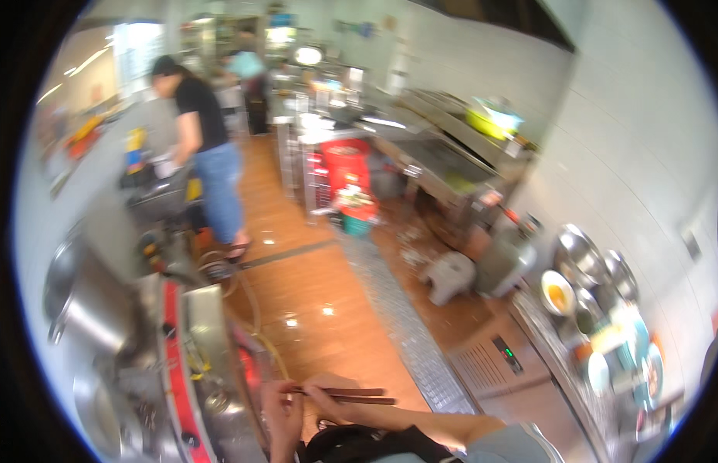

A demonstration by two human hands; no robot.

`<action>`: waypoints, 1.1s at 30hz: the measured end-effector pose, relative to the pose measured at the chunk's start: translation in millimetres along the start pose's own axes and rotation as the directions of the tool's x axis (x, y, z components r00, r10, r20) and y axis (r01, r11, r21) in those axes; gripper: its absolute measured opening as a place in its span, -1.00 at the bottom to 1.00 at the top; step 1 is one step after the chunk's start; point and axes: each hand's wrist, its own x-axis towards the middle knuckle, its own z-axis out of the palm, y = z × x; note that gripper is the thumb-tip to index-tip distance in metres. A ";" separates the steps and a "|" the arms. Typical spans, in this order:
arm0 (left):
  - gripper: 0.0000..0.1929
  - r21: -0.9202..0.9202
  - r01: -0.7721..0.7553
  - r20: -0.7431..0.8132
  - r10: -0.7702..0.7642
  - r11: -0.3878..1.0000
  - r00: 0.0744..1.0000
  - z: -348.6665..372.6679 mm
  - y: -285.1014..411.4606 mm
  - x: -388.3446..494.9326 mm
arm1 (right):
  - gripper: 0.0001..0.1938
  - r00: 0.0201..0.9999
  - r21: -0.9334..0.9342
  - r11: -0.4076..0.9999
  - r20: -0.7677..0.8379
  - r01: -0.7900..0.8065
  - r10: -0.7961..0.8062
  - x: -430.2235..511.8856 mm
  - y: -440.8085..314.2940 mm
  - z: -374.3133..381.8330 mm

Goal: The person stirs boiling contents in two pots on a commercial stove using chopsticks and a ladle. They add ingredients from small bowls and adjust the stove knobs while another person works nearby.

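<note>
A pair of long brown chopsticks (365, 396) lies level in front of my body. My left hand (281, 408) pinches their left ends, close to the steel cooking range (217, 399). Beside it, my right hand (329, 396) has its fingers on the same sticks, and their other ends reach out to the right over my wrist. Motion blur hides exactly how the fingers of each hand wrap around them. Below both hands the dark front of my clothing (359, 444) shows.
To my left stands a large steel stockpot (92, 307). A metal counter (544, 335) on the right holds bowls (557, 292). A grey drain grate (388, 324) crosses the orange floor, near a plastic stool (450, 276). Ahead, a person (205, 133) bends over a bin; another stands further back.
</note>
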 end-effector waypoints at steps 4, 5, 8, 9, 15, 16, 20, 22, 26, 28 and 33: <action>-0.66 0.176 -0.344 0.258 0.294 0.922 0.920 13.9 -8.7 46.4 | -0.77 0.976 0.158 0.964 -0.080 0.214 -0.203 16.4 20.4 -7.2; -0.65 0.173 -0.297 0.345 0.225 0.939 0.911 16.8 -12.8 51.3 | -0.78 0.998 0.267 0.963 -0.043 -0.025 0.037 14.9 36.6 -12.6; -0.64 0.240 -0.231 0.412 0.117 0.943 0.904 19.1 -14.1 59.7 | -0.77 0.962 0.221 0.939 -0.016 -0.264 0.274 14.5 74.0 -20.2; -0.64 0.281 -0.200 0.369 0.086 0.939 0.925 22.3 -16.9 59.4 | -0.74 0.987 -0.011 1.000 -0.159 -0.015 0.013 13.0 75.0 -29.2; -0.67 0.282 -0.024 0.064 0.006 0.959 0.998 44.7 -26.3 40.7 | -0.70 0.906 0.305 0.945 -0.357 -0.116 0.227 61.0 87.8 -93.7; -0.68 0.305 0.088 -0.011 -0.089 0.948 0.996 40.4 -23.4 32.2 | -0.67 0.910 0.324 0.930 -0.306 -0.176 0.279 79.5 89.4 -104.4; -0.73 0.265 0.397 -0.291 -0.320 0.879 0.902 34.7 -26.6 -28.2 | -0.67 0.980 0.453 0.877 -0.030 -0.161 0.196 149.8 78.7 -95.8; -0.75 0.248 0.503 -0.449 -0.361 0.828 0.817 34.1 -38.3 -61.7 | -0.65 0.989 0.534 0.832 0.089 -0.151 0.122 171.1 33.6 -59.8; -0.74 -0.150 0.521 -0.645 -0.482 0.840 0.593 17.1 -19.3 -113.1 | -0.63 0.959 0.606 0.796 0.228 -0.005 -0.168 192.6 -54.7 34.3; -0.72 -0.279 0.534 -0.697 -0.551 0.798 0.460 9.1 -22.5 -136.9 | -0.64 0.895 0.694 0.719 0.303 0.029 -0.328 191.8 -85.0 82.5; -0.73 -0.423 0.450 -0.771 -0.573 0.786 0.276 -17.4 -19.6 -189.8 | -0.70 0.649 0.681 0.729 0.589 -0.077 -0.482 144.3 -154.4 208.3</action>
